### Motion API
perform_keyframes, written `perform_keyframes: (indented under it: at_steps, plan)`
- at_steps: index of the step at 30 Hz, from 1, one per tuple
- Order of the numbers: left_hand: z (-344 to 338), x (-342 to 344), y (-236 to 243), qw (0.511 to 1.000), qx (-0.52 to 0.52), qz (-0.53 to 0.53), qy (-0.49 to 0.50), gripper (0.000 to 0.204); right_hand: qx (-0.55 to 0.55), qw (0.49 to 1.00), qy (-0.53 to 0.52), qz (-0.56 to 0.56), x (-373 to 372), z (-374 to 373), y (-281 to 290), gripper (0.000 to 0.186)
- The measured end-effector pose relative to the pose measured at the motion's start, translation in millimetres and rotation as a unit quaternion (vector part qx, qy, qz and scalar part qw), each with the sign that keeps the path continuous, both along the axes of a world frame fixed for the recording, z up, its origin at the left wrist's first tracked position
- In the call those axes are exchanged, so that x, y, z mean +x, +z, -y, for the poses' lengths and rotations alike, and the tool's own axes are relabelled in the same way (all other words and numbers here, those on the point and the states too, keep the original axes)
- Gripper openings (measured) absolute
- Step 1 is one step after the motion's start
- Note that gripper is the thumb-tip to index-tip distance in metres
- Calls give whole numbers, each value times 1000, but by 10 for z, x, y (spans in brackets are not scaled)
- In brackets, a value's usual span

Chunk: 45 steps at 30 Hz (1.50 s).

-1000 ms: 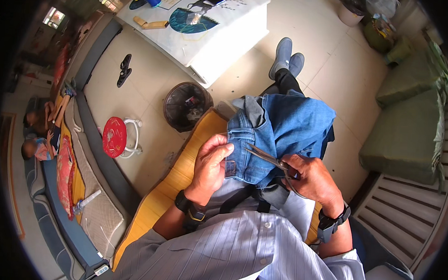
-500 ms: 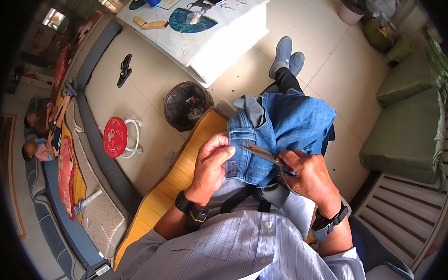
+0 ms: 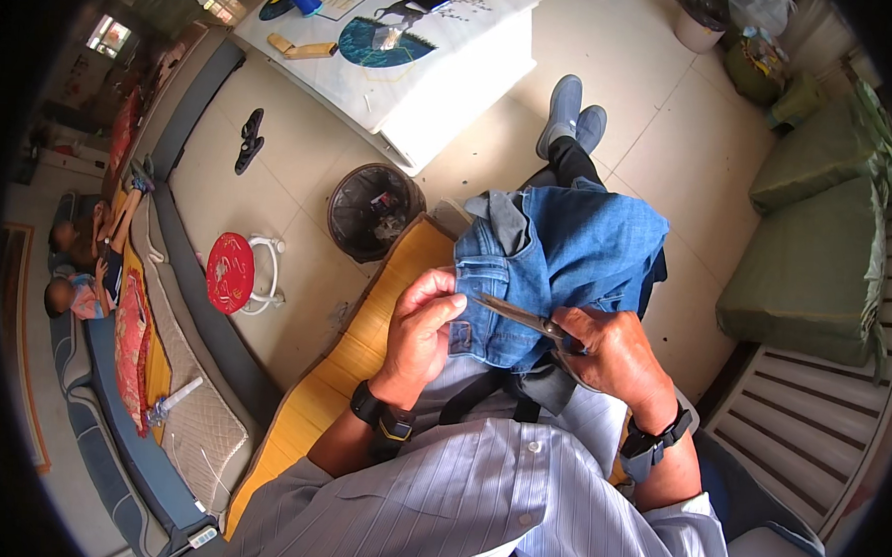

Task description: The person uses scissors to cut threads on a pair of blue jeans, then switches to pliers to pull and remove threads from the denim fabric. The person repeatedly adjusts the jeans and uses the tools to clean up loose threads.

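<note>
Blue denim jeans (image 3: 597, 235) lie bunched across my lap, with the waistband toward me and a grey lining showing at the top. My left hand (image 3: 419, 322) pinches the waistband's left edge between thumb and fingers. In my right hand (image 3: 617, 356) is a pair of scissors (image 3: 516, 313), gripped by the handles. Their blades lie over the waistband, pointing left at my left thumb, and look nearly closed together. Whether a thread is between the blade tips and my left fingers is too small to tell.
A black-lined waste bin (image 3: 344, 214) stands ahead on the left, near a red-topped stool (image 3: 230, 274). Beyond is a white table (image 3: 464, 90) with small items on it. Green cushions (image 3: 804, 274) rest on a slatted bench at right. Two people (image 3: 92, 293) are on the far-left sofa.
The scissor blades have come closer together and their tips have dipped slightly. My left hand holds the same spot on the waistband.
</note>
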<state>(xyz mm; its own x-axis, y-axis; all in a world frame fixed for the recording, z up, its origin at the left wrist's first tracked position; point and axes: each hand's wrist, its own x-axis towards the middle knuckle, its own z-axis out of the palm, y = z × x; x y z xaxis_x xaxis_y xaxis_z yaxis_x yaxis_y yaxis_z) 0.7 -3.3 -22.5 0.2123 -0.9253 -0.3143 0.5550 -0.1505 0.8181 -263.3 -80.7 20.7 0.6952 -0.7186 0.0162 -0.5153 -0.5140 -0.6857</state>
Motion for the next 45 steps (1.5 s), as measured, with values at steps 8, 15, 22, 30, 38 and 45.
perform_keyframes:
  at_steps: [8, 15, 22, 30, 38, 45]
  plan:
    - [-12, 8, 115, 1000, -15, -11, -11, 20, 141, 990, -3, 27, -35, -53, -7, 39]
    - [-36, 21, -10, 1000, -25, -18, -9, 24, -6, 999, -32, -13, 63, -91, -50, 43]
    - [-65, 26, -101, 999, -48, -6, 11, 27, 112, 992, -15, 47, 175, -92, 48, 41]
    - [-30, 37, -113, 998, -58, 9, 16, 40, 213, 956, -174, 104, 130, -148, -189, 45]
    - [-70, 53, -23, 999, -43, 10, -17, 50, 259, 926, -198, 191, 325, -104, -196, 44]
    - [-111, 49, 97, 998, -25, 14, -47, 61, 368, 854, -250, 269, 517, -110, -170, 42]
